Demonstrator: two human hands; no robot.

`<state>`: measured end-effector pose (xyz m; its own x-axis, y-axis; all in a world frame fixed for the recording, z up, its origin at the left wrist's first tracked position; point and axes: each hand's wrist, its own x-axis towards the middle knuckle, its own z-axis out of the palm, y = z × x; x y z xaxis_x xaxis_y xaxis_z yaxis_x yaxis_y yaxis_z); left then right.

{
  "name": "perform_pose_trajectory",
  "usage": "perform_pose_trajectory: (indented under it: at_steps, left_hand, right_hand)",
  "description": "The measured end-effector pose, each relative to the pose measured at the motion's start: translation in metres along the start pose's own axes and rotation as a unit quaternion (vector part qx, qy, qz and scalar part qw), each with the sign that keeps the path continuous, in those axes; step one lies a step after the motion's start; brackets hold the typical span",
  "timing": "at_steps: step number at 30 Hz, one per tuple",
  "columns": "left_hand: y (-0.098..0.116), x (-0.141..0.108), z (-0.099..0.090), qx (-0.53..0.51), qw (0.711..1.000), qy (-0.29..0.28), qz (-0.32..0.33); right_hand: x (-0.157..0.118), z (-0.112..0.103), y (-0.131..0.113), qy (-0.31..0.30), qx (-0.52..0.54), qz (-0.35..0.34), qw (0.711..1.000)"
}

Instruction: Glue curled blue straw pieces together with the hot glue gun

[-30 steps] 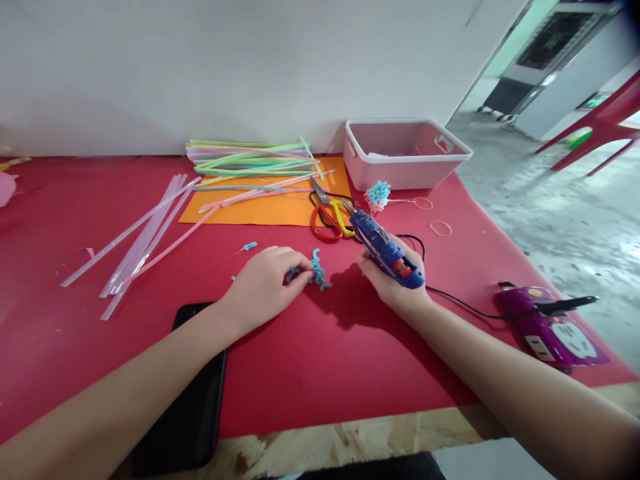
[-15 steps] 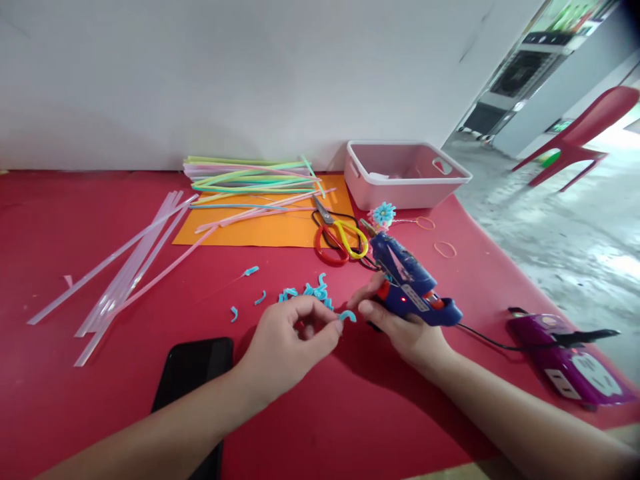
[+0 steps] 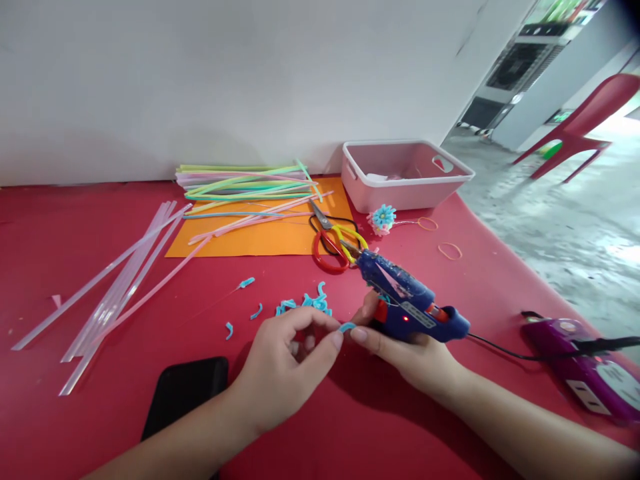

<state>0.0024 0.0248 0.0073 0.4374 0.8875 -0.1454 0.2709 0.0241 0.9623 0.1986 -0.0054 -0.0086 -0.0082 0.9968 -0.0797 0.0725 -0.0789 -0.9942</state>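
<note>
Between thumb and forefinger, my left hand (image 3: 287,370) pinches a short curved blue pipe cleaner piece (image 3: 346,327). My right hand (image 3: 415,350) is closed around the handle of a blue hot glue gun (image 3: 405,293), whose nozzle points up and to the left and whose red light is lit. The tip of my right thumb touches or nearly touches the right end of the pipe cleaner piece. Just beyond my left hand lies a pile of similar blue pieces (image 3: 315,301), with a few more scattered to its left. One blue piece (image 3: 247,283) sits on a thin wire.
Scissors (image 3: 327,233) and pipe cleaners (image 3: 250,180) lie on an orange sheet (image 3: 230,247). Behind stands a pink basket (image 3: 400,193), near a pipe cleaner flower (image 3: 383,218). Clear glue sticks (image 3: 110,300) lie left, a phone (image 3: 187,393) near my left forearm, a purple power strip (image 3: 580,367) right.
My right thumb has come over to the blue piece's free end. The glue gun has shifted slightly down and left, its nozzle now in front of the scissors' handles. The view has shifted slightly.
</note>
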Motion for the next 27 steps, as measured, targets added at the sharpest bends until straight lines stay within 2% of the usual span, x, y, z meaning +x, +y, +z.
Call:
perform_pose_trajectory:
  at_steps: [3, 6, 9, 11, 13, 16, 19, 21, 23, 27]
  left_hand:
    - [-0.001, -0.001, -0.002, 0.012, 1.000, -0.025, -0.004]
    - [-0.005, -0.003, -0.003, 0.103, 0.992, -0.004, 0.070]
    - [-0.008, -0.005, -0.002, 0.182, 0.970, 0.038, 0.156]
    - [-0.010, -0.006, -0.002, 0.210, 0.958, 0.056, 0.188]
    - [-0.009, -0.006, -0.001, 0.202, 0.960, 0.057, 0.185]
    - [-0.003, -0.006, -0.001, 0.108, 0.989, 0.020, 0.103]
    - [0.002, -0.004, 0.000, -0.046, 0.997, -0.052, -0.040]
    - [0.004, -0.004, 0.002, -0.159, 0.972, -0.095, -0.143]
    - [0.004, -0.004, 0.003, -0.255, 0.935, -0.111, -0.219]
    - [0.007, -0.003, 0.002, -0.367, 0.872, -0.133, -0.295]
  right_hand:
    - [0.001, -0.001, 0.001, 0.001, -0.014, -0.007, 1.000]
    - [0.001, -0.002, 0.001, 0.011, -0.031, -0.016, 0.999]
    - [0.002, -0.003, -0.001, -0.008, -0.048, -0.026, 0.998]
    - [0.003, -0.003, -0.003, -0.021, -0.050, -0.035, 0.998]
    - [0.004, -0.004, -0.004, -0.027, -0.048, -0.044, 0.998]
    - [0.003, -0.005, -0.005, -0.036, -0.050, -0.055, 0.997]
    - [0.001, -0.005, -0.006, -0.056, -0.055, -0.057, 0.995]
    - [-0.002, -0.005, -0.006, -0.073, -0.049, -0.050, 0.995]
    - [-0.005, -0.005, -0.005, -0.094, -0.031, -0.042, 0.994]
    - [-0.007, -0.005, -0.003, -0.092, -0.017, -0.046, 0.994]
